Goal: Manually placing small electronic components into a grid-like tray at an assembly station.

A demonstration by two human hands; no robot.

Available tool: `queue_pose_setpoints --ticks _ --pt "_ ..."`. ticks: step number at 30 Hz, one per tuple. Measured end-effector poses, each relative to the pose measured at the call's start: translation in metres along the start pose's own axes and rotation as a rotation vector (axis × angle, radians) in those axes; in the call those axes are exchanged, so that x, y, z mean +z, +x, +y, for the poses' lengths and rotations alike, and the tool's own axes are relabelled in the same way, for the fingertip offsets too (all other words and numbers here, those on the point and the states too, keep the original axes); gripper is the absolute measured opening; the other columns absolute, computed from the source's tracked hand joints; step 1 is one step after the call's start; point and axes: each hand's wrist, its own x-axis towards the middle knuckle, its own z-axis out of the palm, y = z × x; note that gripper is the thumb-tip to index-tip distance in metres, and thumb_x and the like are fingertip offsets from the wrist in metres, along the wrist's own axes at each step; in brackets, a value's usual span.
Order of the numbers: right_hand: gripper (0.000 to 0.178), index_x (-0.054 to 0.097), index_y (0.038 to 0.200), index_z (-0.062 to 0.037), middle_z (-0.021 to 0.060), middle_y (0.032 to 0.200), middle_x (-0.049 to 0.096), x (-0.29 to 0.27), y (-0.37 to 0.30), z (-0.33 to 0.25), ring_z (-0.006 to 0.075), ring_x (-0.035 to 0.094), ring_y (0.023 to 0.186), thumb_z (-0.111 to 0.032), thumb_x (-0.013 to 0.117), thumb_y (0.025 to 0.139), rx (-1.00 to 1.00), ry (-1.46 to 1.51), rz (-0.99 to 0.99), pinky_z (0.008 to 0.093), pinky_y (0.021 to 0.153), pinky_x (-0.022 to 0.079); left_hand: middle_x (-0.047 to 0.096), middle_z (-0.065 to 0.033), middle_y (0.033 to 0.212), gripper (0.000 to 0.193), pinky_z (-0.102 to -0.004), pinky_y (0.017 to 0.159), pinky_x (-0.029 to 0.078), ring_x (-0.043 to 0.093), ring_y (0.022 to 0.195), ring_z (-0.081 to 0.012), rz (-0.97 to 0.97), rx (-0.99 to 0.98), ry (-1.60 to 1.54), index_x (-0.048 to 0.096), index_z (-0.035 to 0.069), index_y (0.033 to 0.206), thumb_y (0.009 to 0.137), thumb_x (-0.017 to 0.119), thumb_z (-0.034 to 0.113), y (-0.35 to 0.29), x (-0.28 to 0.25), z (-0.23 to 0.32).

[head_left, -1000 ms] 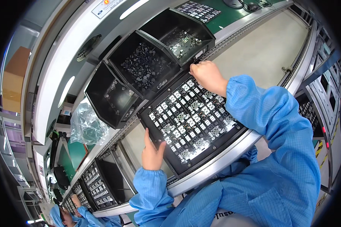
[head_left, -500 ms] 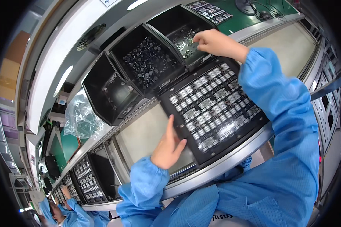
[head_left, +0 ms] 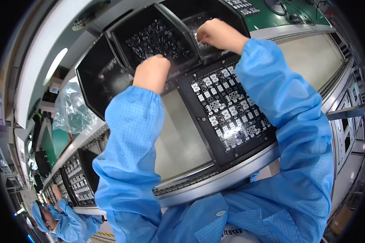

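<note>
Has the left hand (head_left: 152, 72) curled in at the near side of the middle bin (head_left: 138, 18), with the back facing up and the fingers folded out of sight; cannot tell whether clenched bare or grasping a piece. Shows dark parts (head_left: 156, 40) just beyond that hand, and the left bin (head_left: 94, 60) to its left. Has the right hand (head_left: 219, 34) partly closed inside the right bin (head_left: 190, 10), with fingers and thumb drawn together, pointing leftward and down; cannot tell whether pinching anything. Raises the left sleeve (head_left: 129, 141) nearly straight below its hand, slants the right sleeve (head_left: 280, 81) up and leftward to its own. Shows the tray (head_left: 227, 158) of boards (head_left: 233, 109) nearer the body than the right hand, partly under that sleeve
</note>
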Motion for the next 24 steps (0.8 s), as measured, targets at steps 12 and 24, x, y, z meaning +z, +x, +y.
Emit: queue_pose_setpoints --ticks 12,24 --pt "0.014 0.062 0.098 0.0045 0.0105 0.082 0.068 -0.017 -0.034 0.011 0.0144 0.065 0.076 0.001 0.054 0.087 0.176 0.26 -0.055 0.0245 0.07 0.053 0.063 -0.0139 0.091 0.022 -0.0396 0.081 0.05 0.06 0.089 -0.0332 0.182 -0.016 -0.167 0.065 0.004 0.095 0.074 0.059 -0.002 -0.006 0.004 -0.003" --pt "0.015 0.063 0.1 0.0038 0.0105 0.094 0.068 -0.009 -0.079 -0.081 0.0145 0.064 0.09 0.003 0.056 0.087 0.131 0.968 -0.267 0.0259 0.083 0.051 0.067 -0.0074 0.089 0.019 -0.0238 0.069 0.05 0.063 0.077 -0.0127 0.157 -0.302 -1.846 0.063 0.0 0.101 0.084 0.066 0.008 -0.071 -0.013 0.045"
